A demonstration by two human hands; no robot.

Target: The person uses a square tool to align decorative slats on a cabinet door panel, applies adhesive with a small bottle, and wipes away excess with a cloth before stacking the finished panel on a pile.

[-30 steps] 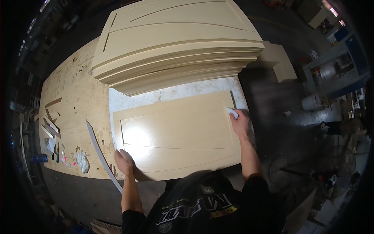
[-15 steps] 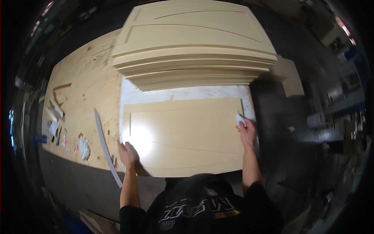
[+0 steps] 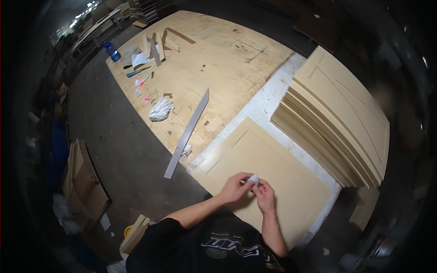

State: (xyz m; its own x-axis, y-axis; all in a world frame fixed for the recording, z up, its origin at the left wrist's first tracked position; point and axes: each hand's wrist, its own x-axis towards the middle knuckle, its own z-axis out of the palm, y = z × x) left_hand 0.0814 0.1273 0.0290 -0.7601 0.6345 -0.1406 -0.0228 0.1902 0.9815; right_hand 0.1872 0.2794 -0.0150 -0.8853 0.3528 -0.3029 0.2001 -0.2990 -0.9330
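Observation:
Over the near part of a cream-coloured panel door (image 3: 291, 189), my two hands meet around a small white bottle (image 3: 254, 179). My left hand (image 3: 235, 188) closes its fingers on the bottle from the left. From the other side my right hand (image 3: 265, 196) grips it too, thumb and fingers pinched together. Much of the bottle is hidden by the fingers. The panel lies flat on a white-topped surface and has a recessed border.
A tall stack of similar panels (image 3: 337, 118) stands beyond, to the right. On the plywood table (image 3: 227, 59) to the left lie a long grey strip (image 3: 189, 132), crumpled white plastic (image 3: 161, 109), wood offcuts (image 3: 157, 48) and a blue bottle (image 3: 112, 51). Boards (image 3: 84, 182) lean at lower left.
The view has swung to the left. My hands were apart at the panel's two sides, the bottle in the right; now they are together, both on the bottle.

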